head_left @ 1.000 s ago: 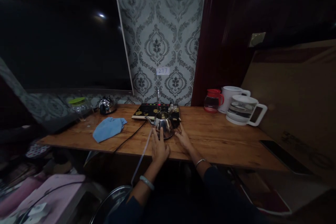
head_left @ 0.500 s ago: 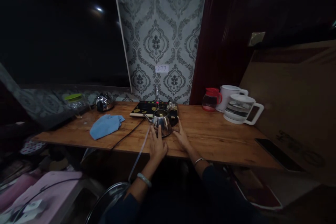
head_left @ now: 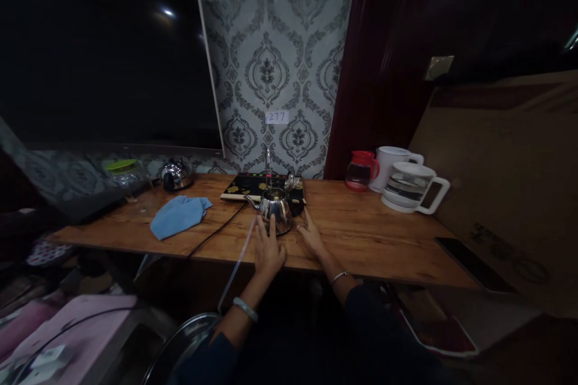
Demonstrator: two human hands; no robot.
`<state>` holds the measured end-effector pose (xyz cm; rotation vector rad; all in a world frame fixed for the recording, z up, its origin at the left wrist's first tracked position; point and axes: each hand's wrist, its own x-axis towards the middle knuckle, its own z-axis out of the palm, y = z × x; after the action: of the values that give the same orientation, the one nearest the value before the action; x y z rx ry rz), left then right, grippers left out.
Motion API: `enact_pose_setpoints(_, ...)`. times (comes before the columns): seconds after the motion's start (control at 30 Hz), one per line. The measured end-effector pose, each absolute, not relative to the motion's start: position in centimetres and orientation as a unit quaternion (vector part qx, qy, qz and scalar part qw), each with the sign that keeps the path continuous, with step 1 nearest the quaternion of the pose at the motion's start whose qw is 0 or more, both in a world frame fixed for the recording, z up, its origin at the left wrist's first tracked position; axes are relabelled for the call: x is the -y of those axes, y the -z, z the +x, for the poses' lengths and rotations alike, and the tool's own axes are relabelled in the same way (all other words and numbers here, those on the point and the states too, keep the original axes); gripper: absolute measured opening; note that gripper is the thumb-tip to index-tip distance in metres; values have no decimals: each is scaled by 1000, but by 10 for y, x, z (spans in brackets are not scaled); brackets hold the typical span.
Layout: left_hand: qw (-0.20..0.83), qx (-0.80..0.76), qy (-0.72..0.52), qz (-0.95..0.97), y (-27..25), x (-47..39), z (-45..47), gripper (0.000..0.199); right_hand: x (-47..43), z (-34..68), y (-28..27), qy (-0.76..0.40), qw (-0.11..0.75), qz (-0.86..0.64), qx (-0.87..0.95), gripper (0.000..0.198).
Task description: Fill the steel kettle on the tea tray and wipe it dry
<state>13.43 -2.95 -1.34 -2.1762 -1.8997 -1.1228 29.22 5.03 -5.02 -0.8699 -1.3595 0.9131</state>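
A shiny metal kettle stands upright near the front edge of the wooden table, its spout to the left and its black handle to the right. Its top is uncovered. The fingers of my left hand are stretched and apart against its near side, not wrapped round it. Beside the handle, my right hand is open with its fingers extended; whether they touch the kettle I cannot tell. Right behind lies a black electric tea stove with gold flowers, a thin metal tap and a small red light.
A blue cloth, a second metal kettle and a glass jar with a green lid are to the left. A red-lidded jug, white jugs and a phone-like black slab lie right. Below is a metal basin.
The whole view shifts slightly as my head moves. Both hands stay at the kettle, with no clear change in their pose.
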Motion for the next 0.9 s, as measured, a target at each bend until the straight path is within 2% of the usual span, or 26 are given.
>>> enact_pose_setpoints(0.9,20,608,373,-700,14,31,135,87,-53,289,56,-428,607,-363,563,90)
